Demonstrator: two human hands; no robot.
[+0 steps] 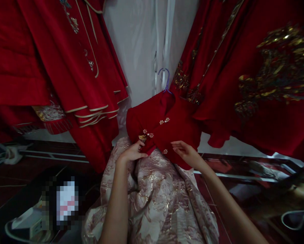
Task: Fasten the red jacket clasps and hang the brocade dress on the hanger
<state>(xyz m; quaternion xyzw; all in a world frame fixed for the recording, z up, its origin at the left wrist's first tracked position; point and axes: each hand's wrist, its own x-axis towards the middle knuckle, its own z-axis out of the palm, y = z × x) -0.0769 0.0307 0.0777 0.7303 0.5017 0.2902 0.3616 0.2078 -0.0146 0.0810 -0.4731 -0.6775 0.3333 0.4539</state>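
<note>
A red jacket (182, 125) with pearl-flower fastenings (164, 121) hangs on a purple hanger (166, 81) in front of me. Below it spreads a pale pink and gold brocade skirt (157, 186). My left hand (133, 151) is closed on the jacket's lower front edge, just beneath a small gold fan-shaped ornament (142, 137). Flat against the jacket's lower right front lies my right hand (185, 152), its fingers stretched toward the lowest pearl flower (165, 151). Part of the left fingers is hidden by the cloth.
Red garments (73, 67) with gold piping hang at the left. On the right, another red garment (218, 84) carries gold sequin embroidery. A white metal rack rail (55, 156) runs low along the floor. A dark log-like shape (284, 200) is blurred at lower right.
</note>
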